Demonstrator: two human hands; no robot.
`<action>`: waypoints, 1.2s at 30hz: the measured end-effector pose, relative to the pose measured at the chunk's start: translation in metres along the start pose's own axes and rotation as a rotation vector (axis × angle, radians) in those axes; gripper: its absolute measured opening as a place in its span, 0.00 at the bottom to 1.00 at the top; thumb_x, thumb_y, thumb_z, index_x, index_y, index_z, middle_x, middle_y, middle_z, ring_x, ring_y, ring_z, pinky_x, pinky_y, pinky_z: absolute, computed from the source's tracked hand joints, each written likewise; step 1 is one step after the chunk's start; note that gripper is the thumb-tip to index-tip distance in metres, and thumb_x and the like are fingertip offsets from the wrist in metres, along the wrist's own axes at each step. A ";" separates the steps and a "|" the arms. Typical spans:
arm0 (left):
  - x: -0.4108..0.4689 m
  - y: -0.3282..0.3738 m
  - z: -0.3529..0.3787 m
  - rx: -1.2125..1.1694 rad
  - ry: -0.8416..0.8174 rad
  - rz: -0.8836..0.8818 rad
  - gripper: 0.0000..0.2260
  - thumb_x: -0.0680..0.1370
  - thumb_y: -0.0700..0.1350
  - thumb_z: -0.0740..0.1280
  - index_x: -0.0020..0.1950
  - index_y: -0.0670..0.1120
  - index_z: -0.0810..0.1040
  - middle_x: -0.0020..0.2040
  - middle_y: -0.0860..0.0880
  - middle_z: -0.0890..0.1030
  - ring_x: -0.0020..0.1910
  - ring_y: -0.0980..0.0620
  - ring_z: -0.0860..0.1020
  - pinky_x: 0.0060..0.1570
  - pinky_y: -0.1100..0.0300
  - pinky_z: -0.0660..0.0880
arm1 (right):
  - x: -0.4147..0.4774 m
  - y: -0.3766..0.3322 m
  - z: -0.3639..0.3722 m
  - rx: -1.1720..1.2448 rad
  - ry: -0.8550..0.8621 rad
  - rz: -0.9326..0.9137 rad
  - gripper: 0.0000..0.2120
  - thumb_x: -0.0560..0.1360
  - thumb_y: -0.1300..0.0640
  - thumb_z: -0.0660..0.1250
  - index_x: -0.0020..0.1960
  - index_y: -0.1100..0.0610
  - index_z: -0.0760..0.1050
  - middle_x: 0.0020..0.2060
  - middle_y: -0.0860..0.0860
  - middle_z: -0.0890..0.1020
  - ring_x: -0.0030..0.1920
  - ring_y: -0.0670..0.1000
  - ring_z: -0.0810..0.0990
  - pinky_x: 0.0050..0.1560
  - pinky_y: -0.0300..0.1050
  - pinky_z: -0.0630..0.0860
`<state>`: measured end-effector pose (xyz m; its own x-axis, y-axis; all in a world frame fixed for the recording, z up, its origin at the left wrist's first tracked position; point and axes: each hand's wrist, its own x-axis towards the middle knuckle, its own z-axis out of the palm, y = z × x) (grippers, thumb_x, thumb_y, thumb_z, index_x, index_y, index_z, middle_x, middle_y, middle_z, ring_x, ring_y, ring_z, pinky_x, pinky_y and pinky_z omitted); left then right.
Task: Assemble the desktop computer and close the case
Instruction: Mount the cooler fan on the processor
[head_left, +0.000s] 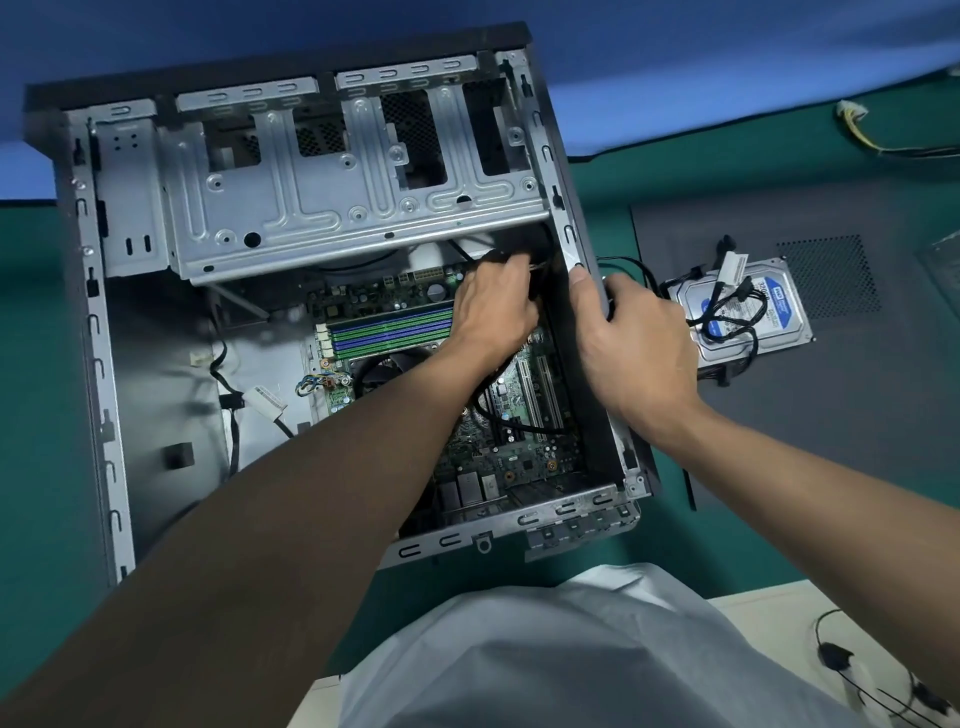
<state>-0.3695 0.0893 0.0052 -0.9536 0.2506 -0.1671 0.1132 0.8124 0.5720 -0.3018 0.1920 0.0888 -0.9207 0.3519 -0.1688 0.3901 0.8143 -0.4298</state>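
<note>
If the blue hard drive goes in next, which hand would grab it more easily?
Probably the right hand: it grips the case wall beside the hard drive. The left hand is inside the case, holding black cables.
</note>
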 end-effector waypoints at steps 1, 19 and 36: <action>0.000 0.000 0.001 0.000 0.009 0.000 0.07 0.73 0.32 0.65 0.50 0.39 0.75 0.36 0.45 0.73 0.37 0.41 0.76 0.39 0.53 0.73 | 0.000 0.000 0.000 -0.001 0.000 0.003 0.26 0.77 0.34 0.46 0.40 0.54 0.68 0.33 0.52 0.76 0.36 0.57 0.73 0.35 0.49 0.67; 0.000 0.001 -0.005 -0.059 -0.048 -0.059 0.09 0.74 0.37 0.66 0.39 0.50 0.71 0.34 0.48 0.77 0.37 0.42 0.78 0.40 0.52 0.76 | 0.001 0.000 -0.001 0.017 -0.024 0.008 0.24 0.76 0.34 0.46 0.36 0.52 0.65 0.33 0.52 0.76 0.37 0.58 0.74 0.37 0.50 0.67; 0.002 0.007 0.000 0.010 0.019 -0.199 0.09 0.74 0.41 0.68 0.36 0.51 0.74 0.34 0.52 0.76 0.37 0.46 0.75 0.44 0.55 0.65 | 0.000 0.001 -0.001 0.034 -0.030 0.004 0.24 0.77 0.34 0.46 0.35 0.51 0.63 0.31 0.50 0.74 0.34 0.54 0.72 0.33 0.48 0.63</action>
<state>-0.3706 0.0953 0.0089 -0.9625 0.0750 -0.2607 -0.0750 0.8499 0.5215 -0.3013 0.1935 0.0887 -0.9194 0.3403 -0.1971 0.3933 0.7966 -0.4590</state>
